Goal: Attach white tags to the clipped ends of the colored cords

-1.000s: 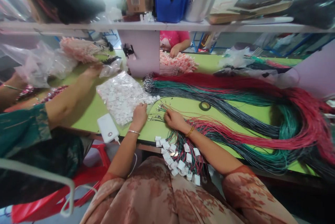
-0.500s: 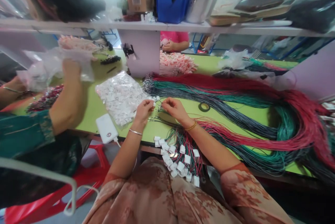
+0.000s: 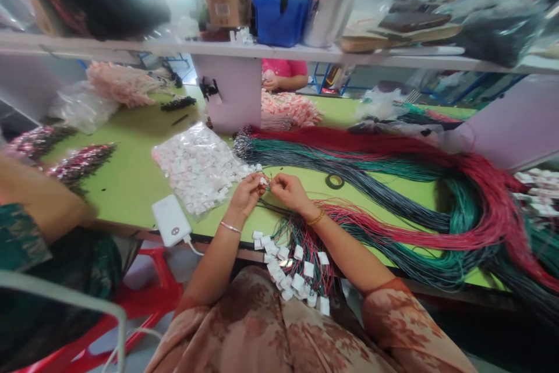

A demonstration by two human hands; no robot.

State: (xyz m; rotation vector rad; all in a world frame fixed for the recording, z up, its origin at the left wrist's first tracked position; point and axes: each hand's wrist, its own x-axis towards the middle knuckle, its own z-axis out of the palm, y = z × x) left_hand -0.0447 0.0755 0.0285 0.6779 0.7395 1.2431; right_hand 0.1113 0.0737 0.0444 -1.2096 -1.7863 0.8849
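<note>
Tags [image 3: 201,169], small and white, fill the clear bag [image 3: 162,155] just left of my left hand [image 3: 245,197]. Left hand and right hand [image 3: 289,191] are almost closed, both pinching one white piece [image 3: 263,181] between them. What else they hold is too small for me to see. Blue bin [image 3: 279,21], far beyond the hands, hides its content.
</note>
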